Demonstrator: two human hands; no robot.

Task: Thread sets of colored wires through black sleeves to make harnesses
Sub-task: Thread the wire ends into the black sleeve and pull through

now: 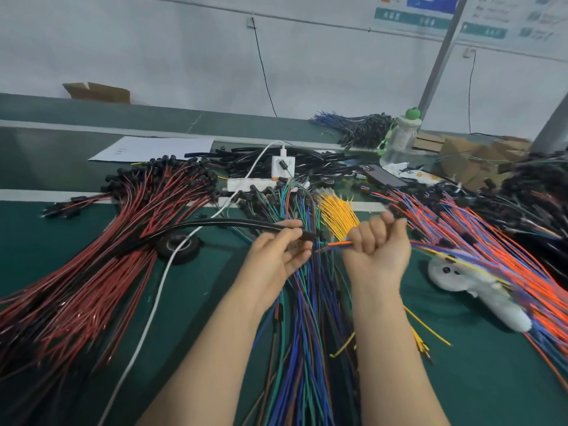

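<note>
Watching from my remote station, I see both hands held over the green table (199,287), in the middle of the wire piles. The left hand (276,256) pinches the black sleeve (190,225) close to its right end, with thumb and fingers (290,224) pressed on it and the lower ones loosely spread. From that grip the sleeve arcs away to the left across the red and black wires (92,272) and comes down beside a roll of black tape (178,245).

The right hand (379,250) is a fist, clenched round a set of coloured wires (338,243) in orange, blue and green. Their tips point left at the sleeve's open end. Tips and sleeve mouth sit just beside each other, and I cannot tell whether any wire has gone in.

A long bundle of blue and green wires (307,333) runs under and between both forearms toward the near edge. Yellow wires (336,213) fan out just beyond the right hand. Orange and blue wires (461,238) spread to the right, partly over a white handheld device (482,290). A white cable (153,302) runs from a charger (282,162) on a power strip (261,182) at far centre and passes left of the left forearm. Farther back lie a heap of loose black tubing (246,156), a phone (384,176), a clear bottle (399,139) with a green cap, and a paper sheet (153,147)
</note>
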